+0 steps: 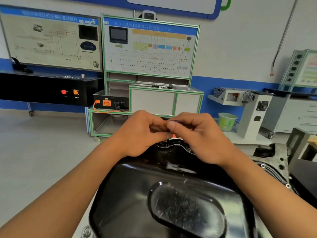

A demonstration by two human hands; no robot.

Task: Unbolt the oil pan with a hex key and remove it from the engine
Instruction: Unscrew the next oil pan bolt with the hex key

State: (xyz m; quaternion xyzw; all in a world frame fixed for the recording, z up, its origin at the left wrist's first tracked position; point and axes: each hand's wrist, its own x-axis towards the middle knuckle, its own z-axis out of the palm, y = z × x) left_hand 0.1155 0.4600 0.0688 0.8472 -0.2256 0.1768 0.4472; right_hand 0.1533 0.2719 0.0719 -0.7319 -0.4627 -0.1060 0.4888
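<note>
Both your hands are bunched over the far rim of the oil pan (154, 177), which bulges glossy and black beneath your wrists, seated on the engine (277, 157). Your left hand (142, 133) has its fingers curled in, the tips pinching the hex key (167, 140) from one side. Your right hand (197, 134) closes thumb and forefinger on it from the other. Only a short dark length of the key shows, dropping straight below your fingertips into a bolt (167, 145) on the pan's flange. A second bolt (188, 149) sits just under your right fingers.

The main risk is the key camming out. Your fingers hide how deep it sits in the socket, and a shallow or tilted seat would probably round the hex under load. A fingertip pinch also gives little leverage — if the bolt is tight, the key may twist between your pads rather than turn it. A sudden slip would drive your knuckles down onto the flange edge directly below them. Once free, a small bolt spun this close to the rim could roll off the far side, beyond your fingertips — catch it before lifting the key.
</note>
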